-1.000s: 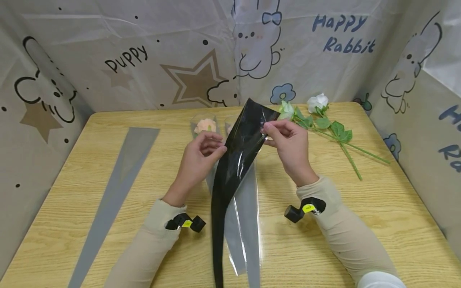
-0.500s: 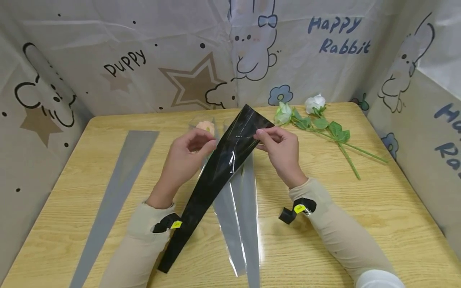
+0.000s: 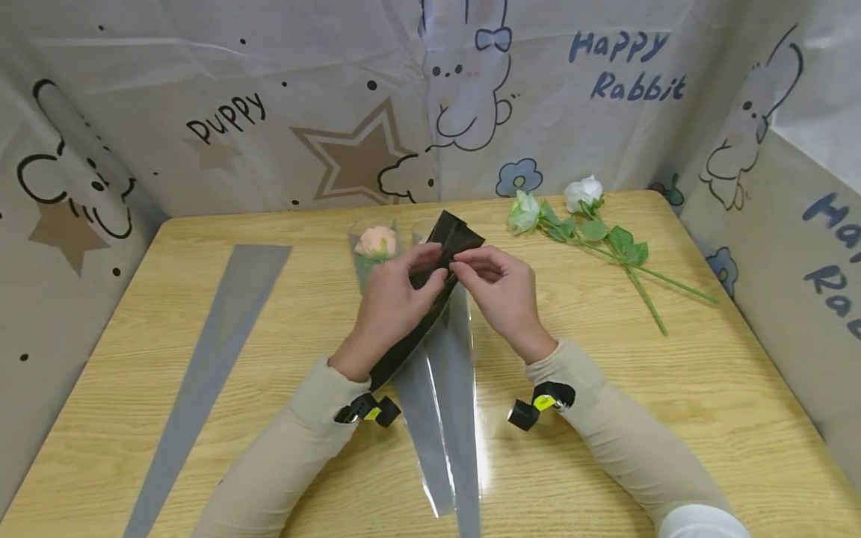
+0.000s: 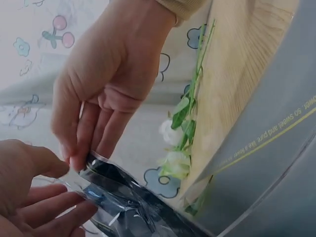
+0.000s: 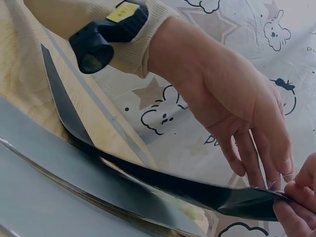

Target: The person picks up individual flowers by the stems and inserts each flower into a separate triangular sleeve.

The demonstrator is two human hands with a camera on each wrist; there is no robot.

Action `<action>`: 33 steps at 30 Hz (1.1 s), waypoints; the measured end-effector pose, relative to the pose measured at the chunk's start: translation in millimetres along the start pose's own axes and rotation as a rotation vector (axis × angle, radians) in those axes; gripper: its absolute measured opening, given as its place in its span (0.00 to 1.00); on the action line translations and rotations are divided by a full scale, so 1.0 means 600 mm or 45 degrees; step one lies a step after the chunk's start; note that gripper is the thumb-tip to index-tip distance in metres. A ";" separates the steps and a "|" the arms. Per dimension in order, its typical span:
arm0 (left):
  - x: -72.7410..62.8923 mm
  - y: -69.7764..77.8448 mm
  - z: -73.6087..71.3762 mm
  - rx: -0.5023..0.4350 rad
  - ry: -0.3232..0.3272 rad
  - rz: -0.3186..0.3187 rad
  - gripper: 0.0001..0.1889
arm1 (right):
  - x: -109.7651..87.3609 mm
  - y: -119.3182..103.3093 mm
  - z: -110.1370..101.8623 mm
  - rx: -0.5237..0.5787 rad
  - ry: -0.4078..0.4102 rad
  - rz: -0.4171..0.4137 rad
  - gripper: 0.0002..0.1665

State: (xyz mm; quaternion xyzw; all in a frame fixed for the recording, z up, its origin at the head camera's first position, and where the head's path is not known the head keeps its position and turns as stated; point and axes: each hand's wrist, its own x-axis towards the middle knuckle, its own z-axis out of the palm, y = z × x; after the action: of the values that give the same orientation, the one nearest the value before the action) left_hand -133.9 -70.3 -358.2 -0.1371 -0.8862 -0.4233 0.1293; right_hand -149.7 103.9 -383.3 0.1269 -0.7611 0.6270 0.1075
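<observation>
A tapered black flower sleeve [image 3: 410, 340] with a glossy clear front is held up over the middle of the table. Thumb and fingers of my right hand [image 3: 501, 295] pinch its wide top edge, as the left wrist view also shows. At the same edge is my left hand [image 3: 397, 299], thumb and fingers apart and fairly straight, fingertips touching the film. Beneath the black sleeve lie two grey clear-fronted sleeves [image 3: 457, 388]. A peach rose [image 3: 377, 243] shows in the left one; what the other contains is mostly hidden.
A flat grey sleeve [image 3: 222, 329] lies on the left of the wooden table [image 3: 572, 463]. Two artificial roses, a pale green one [image 3: 523, 213] and a white one [image 3: 584, 194], lie at the back right with crossing stems. Printed cloth [image 3: 269, 60] walls the back and sides.
The black sleeve first swings its narrow end leftward, then its top shifts left and lower. My left hand moves away from its edge, then back in beside my right hand, which keeps hold.
</observation>
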 end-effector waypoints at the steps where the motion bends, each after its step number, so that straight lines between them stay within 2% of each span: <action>1: 0.002 -0.002 0.000 -0.025 0.012 -0.010 0.19 | -0.001 0.000 0.001 -0.001 -0.016 -0.014 0.09; 6: 0.010 -0.012 -0.003 -0.064 0.064 -0.021 0.17 | -0.008 -0.004 0.008 0.002 -0.087 -0.066 0.08; 13: 0.013 -0.021 -0.011 -0.001 0.096 0.026 0.12 | -0.015 -0.013 0.011 -0.018 -0.147 -0.069 0.06; 18: 0.010 -0.029 -0.019 -0.036 0.121 0.042 0.11 | -0.004 -0.009 -0.001 -0.029 -0.083 -0.086 0.09; 22: 0.008 -0.030 -0.021 -0.075 0.113 0.055 0.11 | 0.012 0.002 -0.014 -0.059 -0.051 0.002 0.09; 27: 0.005 -0.029 -0.019 -0.092 0.084 0.088 0.11 | 0.023 0.011 -0.024 -0.077 -0.155 0.154 0.16; 30: 0.003 -0.029 -0.017 -0.094 0.069 0.104 0.11 | 0.024 0.012 -0.026 -0.098 -0.212 0.172 0.22; 33: 0.003 -0.034 -0.013 -0.088 0.062 0.106 0.12 | 0.025 0.014 -0.025 -0.124 -0.242 0.152 0.21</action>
State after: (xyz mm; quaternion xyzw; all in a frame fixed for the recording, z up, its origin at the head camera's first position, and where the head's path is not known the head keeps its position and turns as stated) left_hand -141.6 -88.5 -367.3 -0.1681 -0.8611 -0.4511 0.1637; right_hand -166.6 119.3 -383.6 0.1348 -0.8036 0.5797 0.0034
